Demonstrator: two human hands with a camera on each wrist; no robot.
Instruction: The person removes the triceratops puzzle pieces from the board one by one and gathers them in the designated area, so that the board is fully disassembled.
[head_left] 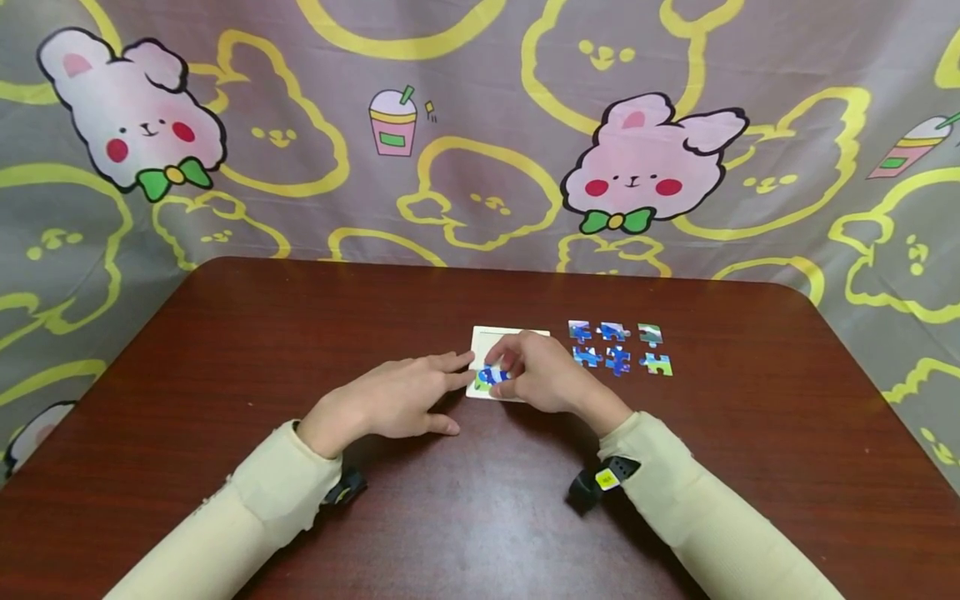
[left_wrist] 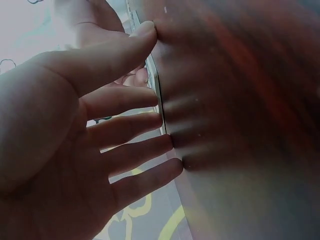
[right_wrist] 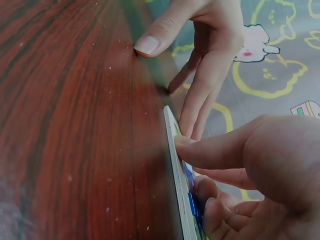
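Note:
In the head view, a small white puzzle tray lies on the table with blue and green jigsaw pieces in its near left part. My right hand is over the tray, thumb and curled fingers pinching a puzzle piece down at its surface; the fingers partly cover that piece. The right wrist view shows the thumb low against the tray's face. My left hand lies flat at the left, its straight fingertips at the tray's left edge and its thumb spread on the tabletop.
Several loose jigsaw pieces lie in two rows to the right of the tray. The dark red-brown wooden table reaches back to a patterned curtain hanging behind it. Dark straps with cameras sit at both wrists.

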